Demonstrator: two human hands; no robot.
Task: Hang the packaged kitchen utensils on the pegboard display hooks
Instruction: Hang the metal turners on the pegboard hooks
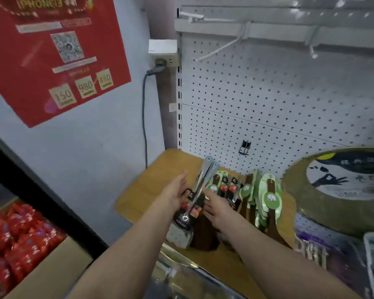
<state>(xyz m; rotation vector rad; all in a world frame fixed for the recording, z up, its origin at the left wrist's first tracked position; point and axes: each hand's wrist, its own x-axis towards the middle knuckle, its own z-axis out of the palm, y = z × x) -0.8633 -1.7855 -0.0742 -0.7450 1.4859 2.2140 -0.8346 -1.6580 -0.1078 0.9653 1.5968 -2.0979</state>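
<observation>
A pile of packaged kitchen utensils lies on a wooden shelf (138,190) below the white pegboard (268,93). Both of my hands hold a packaged steel spatula (200,180) with a black and red card, tilted up over the pile. My left hand (175,193) is under its left side and my right hand (216,208) grips its right side. To the right lie wooden utensils on green cards (268,197) and more black-carded packs (229,186). White display hooks (216,50) stick out of the pegboard near the top, and they are bare.
A small black hook (244,147) sits low on the pegboard. A round tin (337,190) stands at the right. A wall socket with a grey cable (160,63) is left of the pegboard, beside a red poster (52,50). A cardboard box of red packets (20,244) stands at lower left.
</observation>
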